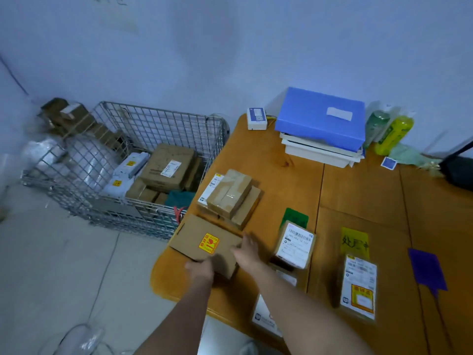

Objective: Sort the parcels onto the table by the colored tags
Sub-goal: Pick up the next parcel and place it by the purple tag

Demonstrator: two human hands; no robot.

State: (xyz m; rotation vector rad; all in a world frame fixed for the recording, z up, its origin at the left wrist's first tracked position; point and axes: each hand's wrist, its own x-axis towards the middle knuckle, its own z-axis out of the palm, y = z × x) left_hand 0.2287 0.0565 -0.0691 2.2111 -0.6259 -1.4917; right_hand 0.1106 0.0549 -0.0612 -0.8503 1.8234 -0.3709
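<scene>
A flat cardboard parcel (204, 243) with a yellow-and-red sticker lies at the table's (358, 190) front left corner. My left hand (201, 269) grips its near edge. My right hand (247, 249) holds its right edge. Three tags lie on the table: green (294, 217), yellow (354, 240) and purple (426, 269). A white-labelled parcel (295, 245) sits just in front of the green tag. Another labelled parcel (359, 285) lies below the yellow tag. A stack of small boxes (230, 197) stands behind the flat parcel. A wire basket (143, 124) on the floor to the left holds several parcels.
A blue box (322, 116) on white trays stands at the table's back, with a small white device (257, 118) and two bottles (394, 134) beside it. A black bag (458, 170) sits far right. Another parcel (265, 316) lies under my right forearm. Plastic bags lie on the floor.
</scene>
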